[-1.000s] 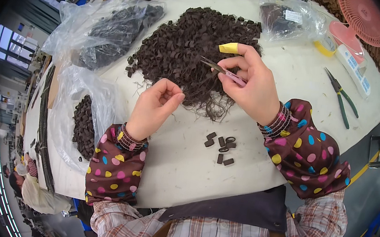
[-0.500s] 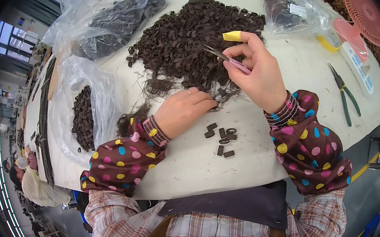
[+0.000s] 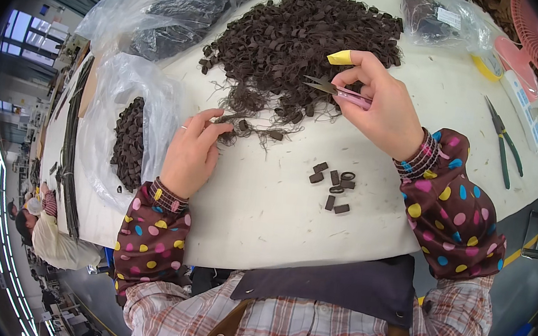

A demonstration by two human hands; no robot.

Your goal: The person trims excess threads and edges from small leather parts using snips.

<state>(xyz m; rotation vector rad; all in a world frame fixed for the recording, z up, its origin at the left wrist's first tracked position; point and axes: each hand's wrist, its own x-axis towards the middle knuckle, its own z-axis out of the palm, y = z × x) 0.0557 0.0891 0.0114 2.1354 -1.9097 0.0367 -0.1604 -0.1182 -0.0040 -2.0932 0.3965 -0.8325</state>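
Note:
My left hand rests at the frayed lower edge of a dark brown heap of small fabric loops, its fingers apart and touching loose threads. My right hand grips thread snips with a pink handle and metal blades, held over the heap; yellow tape wraps one fingertip. Below the right hand, several separate brown loops lie on the white table.
Left are clear plastic bags of dark pieces and long dark strips. Right are pliers, a pink fan, yellow tape and another bag. A co-worker is at the far left.
My left hand moved into the threads, then back leftward, and some threads and loops now lie spread below the heap. My right hand still holds the snips. The whole view shifted slightly.

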